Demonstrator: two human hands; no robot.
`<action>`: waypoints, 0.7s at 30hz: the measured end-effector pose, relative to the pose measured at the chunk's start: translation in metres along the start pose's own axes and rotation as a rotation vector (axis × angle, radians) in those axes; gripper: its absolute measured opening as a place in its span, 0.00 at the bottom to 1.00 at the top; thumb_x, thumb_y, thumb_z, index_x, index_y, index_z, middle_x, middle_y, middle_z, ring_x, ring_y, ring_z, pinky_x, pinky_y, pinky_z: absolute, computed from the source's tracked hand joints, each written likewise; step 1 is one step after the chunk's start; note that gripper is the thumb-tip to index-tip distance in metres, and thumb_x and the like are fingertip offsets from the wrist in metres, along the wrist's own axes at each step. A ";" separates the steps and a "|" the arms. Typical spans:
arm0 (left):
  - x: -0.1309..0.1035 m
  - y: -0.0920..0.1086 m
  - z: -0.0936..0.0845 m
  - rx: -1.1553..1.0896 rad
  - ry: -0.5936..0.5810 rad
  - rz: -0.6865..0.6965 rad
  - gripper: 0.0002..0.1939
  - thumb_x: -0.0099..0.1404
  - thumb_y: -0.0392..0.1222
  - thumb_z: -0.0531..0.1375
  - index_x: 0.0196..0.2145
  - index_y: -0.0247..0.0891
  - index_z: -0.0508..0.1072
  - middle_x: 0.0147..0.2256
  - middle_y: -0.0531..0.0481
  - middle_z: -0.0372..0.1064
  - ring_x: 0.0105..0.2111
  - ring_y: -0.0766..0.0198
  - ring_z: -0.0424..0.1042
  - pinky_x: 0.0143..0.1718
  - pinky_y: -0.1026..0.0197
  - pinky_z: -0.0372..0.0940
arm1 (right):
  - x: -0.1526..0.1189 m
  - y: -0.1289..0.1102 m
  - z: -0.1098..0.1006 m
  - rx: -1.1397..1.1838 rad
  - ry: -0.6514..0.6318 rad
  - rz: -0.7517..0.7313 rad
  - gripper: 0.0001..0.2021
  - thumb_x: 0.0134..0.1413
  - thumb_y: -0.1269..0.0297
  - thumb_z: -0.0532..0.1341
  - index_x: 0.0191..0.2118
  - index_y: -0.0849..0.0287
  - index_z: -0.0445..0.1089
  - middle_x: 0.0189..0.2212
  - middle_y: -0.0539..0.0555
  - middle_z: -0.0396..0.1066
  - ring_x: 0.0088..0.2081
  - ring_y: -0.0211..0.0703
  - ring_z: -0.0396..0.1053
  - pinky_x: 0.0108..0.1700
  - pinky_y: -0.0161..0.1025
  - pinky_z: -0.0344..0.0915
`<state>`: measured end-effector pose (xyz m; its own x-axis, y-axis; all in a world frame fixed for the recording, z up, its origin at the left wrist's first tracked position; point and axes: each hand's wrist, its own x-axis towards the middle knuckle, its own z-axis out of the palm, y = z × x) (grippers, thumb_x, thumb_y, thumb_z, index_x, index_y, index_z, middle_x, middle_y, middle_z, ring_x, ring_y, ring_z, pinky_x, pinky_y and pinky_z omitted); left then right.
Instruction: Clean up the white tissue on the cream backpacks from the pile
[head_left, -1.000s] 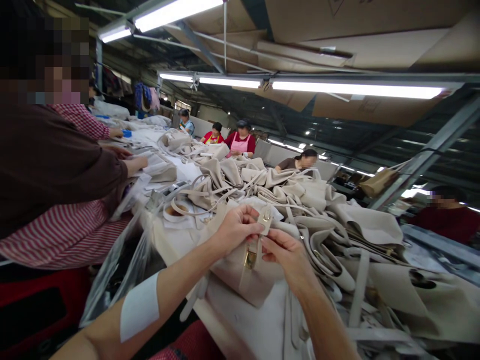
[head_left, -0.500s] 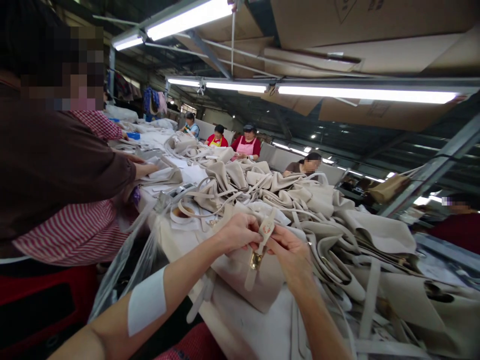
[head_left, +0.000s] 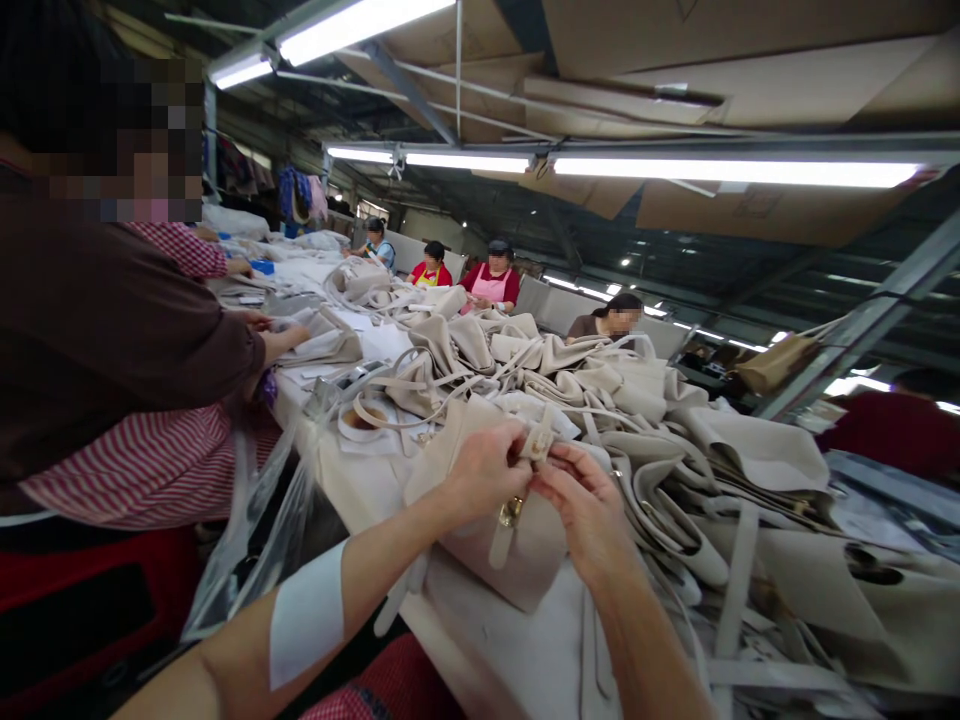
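Observation:
In front of me a beige handbag rests on the table, with a gold clasp and a short strap end on its front. Above the clasp, a beige strap with a small gold-coloured fitting is pinched between both hands. My left hand is closed on the strap's left side, its fingertips partly hidden. From the right, my right hand grips the same strap between thumb and fingers. A white patch is wrapped around my left forearm.
A big heap of beige bags covers the table behind and right. A tape roll lies left of my bag. Clear plastic hangs off the table's left edge. A co-worker in a brown top handles material close on my left.
The strap has bent upward and away from the clasp, which stays low on the bag. My right-hand fingers have shifted along it. More of the bag's front shows.

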<state>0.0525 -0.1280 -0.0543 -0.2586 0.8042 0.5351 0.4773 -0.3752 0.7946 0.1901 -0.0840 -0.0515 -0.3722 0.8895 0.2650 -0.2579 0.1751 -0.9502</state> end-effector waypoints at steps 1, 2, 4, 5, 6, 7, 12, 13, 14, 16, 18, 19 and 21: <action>0.000 -0.001 0.000 -0.098 -0.032 -0.032 0.05 0.51 0.32 0.57 0.25 0.38 0.63 0.22 0.58 0.58 0.23 0.69 0.58 0.25 0.64 0.51 | -0.002 0.001 -0.002 0.018 -0.024 -0.001 0.17 0.40 0.61 0.72 0.39 0.57 0.74 0.34 0.52 0.78 0.36 0.44 0.74 0.43 0.42 0.71; 0.001 -0.003 -0.001 -0.208 -0.075 -0.079 0.05 0.51 0.33 0.58 0.25 0.38 0.63 0.21 0.58 0.58 0.23 0.69 0.58 0.24 0.65 0.52 | -0.003 0.002 -0.004 0.014 -0.045 -0.004 0.19 0.41 0.61 0.72 0.43 0.57 0.74 0.35 0.52 0.78 0.37 0.44 0.74 0.44 0.42 0.71; 0.003 -0.006 -0.004 -0.400 -0.158 -0.178 0.05 0.51 0.35 0.59 0.26 0.37 0.64 0.20 0.58 0.59 0.20 0.71 0.57 0.22 0.66 0.52 | -0.005 0.005 -0.006 -0.021 -0.052 -0.019 0.23 0.42 0.61 0.71 0.48 0.57 0.74 0.35 0.52 0.78 0.37 0.43 0.74 0.44 0.42 0.70; 0.004 -0.007 -0.006 -0.465 -0.186 -0.216 0.05 0.50 0.35 0.60 0.26 0.37 0.64 0.20 0.58 0.59 0.20 0.72 0.57 0.21 0.67 0.52 | -0.005 0.006 -0.007 -0.037 -0.047 -0.032 0.25 0.42 0.61 0.71 0.50 0.56 0.73 0.35 0.52 0.78 0.36 0.43 0.73 0.43 0.42 0.70; 0.005 -0.008 -0.007 -0.511 -0.204 -0.244 0.06 0.50 0.35 0.60 0.26 0.36 0.65 0.20 0.58 0.60 0.19 0.72 0.58 0.20 0.67 0.53 | -0.005 0.008 -0.006 -0.048 -0.043 -0.049 0.26 0.42 0.61 0.71 0.52 0.55 0.72 0.34 0.51 0.78 0.36 0.43 0.73 0.43 0.42 0.70; 0.005 -0.008 -0.009 -0.542 -0.218 -0.266 0.06 0.49 0.36 0.61 0.26 0.36 0.65 0.20 0.58 0.61 0.19 0.73 0.59 0.20 0.68 0.54 | -0.005 0.010 -0.004 -0.056 -0.040 -0.067 0.28 0.42 0.62 0.71 0.53 0.55 0.71 0.34 0.50 0.78 0.35 0.43 0.73 0.42 0.42 0.70; 0.004 -0.008 -0.011 -0.644 -0.256 -0.381 0.09 0.48 0.35 0.63 0.28 0.35 0.67 0.21 0.56 0.67 0.19 0.71 0.66 0.22 0.68 0.63 | -0.002 0.016 0.007 -0.076 -0.011 -0.127 0.25 0.40 0.65 0.70 0.50 0.54 0.72 0.36 0.49 0.75 0.35 0.43 0.71 0.39 0.41 0.70; 0.003 -0.009 -0.011 -0.672 -0.265 -0.395 0.10 0.48 0.35 0.64 0.29 0.35 0.67 0.22 0.55 0.68 0.20 0.70 0.68 0.23 0.67 0.65 | -0.002 0.015 0.009 -0.071 -0.008 -0.120 0.25 0.40 0.65 0.69 0.49 0.55 0.72 0.36 0.49 0.75 0.34 0.42 0.71 0.38 0.41 0.70; 0.002 -0.009 -0.011 -0.706 -0.279 -0.403 0.11 0.47 0.35 0.64 0.29 0.35 0.67 0.23 0.54 0.69 0.21 0.69 0.69 0.25 0.66 0.66 | -0.001 0.015 0.010 -0.062 -0.010 -0.110 0.24 0.40 0.66 0.69 0.48 0.55 0.71 0.35 0.49 0.75 0.33 0.42 0.71 0.36 0.40 0.70; 0.000 -0.010 -0.011 -0.774 -0.307 -0.407 0.13 0.45 0.33 0.66 0.30 0.34 0.68 0.25 0.53 0.71 0.24 0.68 0.71 0.27 0.64 0.69 | -0.001 0.014 0.011 -0.047 -0.008 -0.097 0.24 0.40 0.67 0.68 0.48 0.55 0.69 0.33 0.48 0.74 0.31 0.41 0.70 0.33 0.39 0.69; -0.002 -0.010 -0.011 -0.826 -0.290 -0.397 0.15 0.42 0.31 0.67 0.29 0.34 0.68 0.26 0.53 0.71 0.24 0.68 0.71 0.27 0.64 0.69 | 0.000 0.014 0.012 -0.073 0.009 -0.107 0.25 0.39 0.68 0.68 0.48 0.54 0.67 0.30 0.46 0.73 0.29 0.40 0.70 0.31 0.37 0.69; -0.003 -0.010 -0.012 -0.842 -0.266 -0.393 0.16 0.41 0.30 0.67 0.29 0.34 0.68 0.26 0.53 0.71 0.24 0.68 0.71 0.27 0.65 0.69 | 0.000 0.015 0.012 -0.102 0.023 -0.125 0.26 0.39 0.68 0.68 0.48 0.54 0.65 0.29 0.45 0.73 0.28 0.40 0.70 0.30 0.37 0.68; -0.004 -0.011 -0.013 -0.864 -0.198 -0.390 0.17 0.40 0.29 0.68 0.30 0.34 0.68 0.25 0.54 0.70 0.23 0.69 0.70 0.25 0.65 0.68 | 0.000 0.020 0.012 -0.185 0.041 -0.174 0.28 0.39 0.67 0.69 0.49 0.55 0.62 0.27 0.44 0.72 0.26 0.40 0.69 0.29 0.37 0.68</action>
<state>0.0372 -0.1332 -0.0608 -0.0845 0.9773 0.1942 -0.4144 -0.2117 0.8851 0.1741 -0.0858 -0.0687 -0.2993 0.8549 0.4236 -0.1461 0.3977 -0.9058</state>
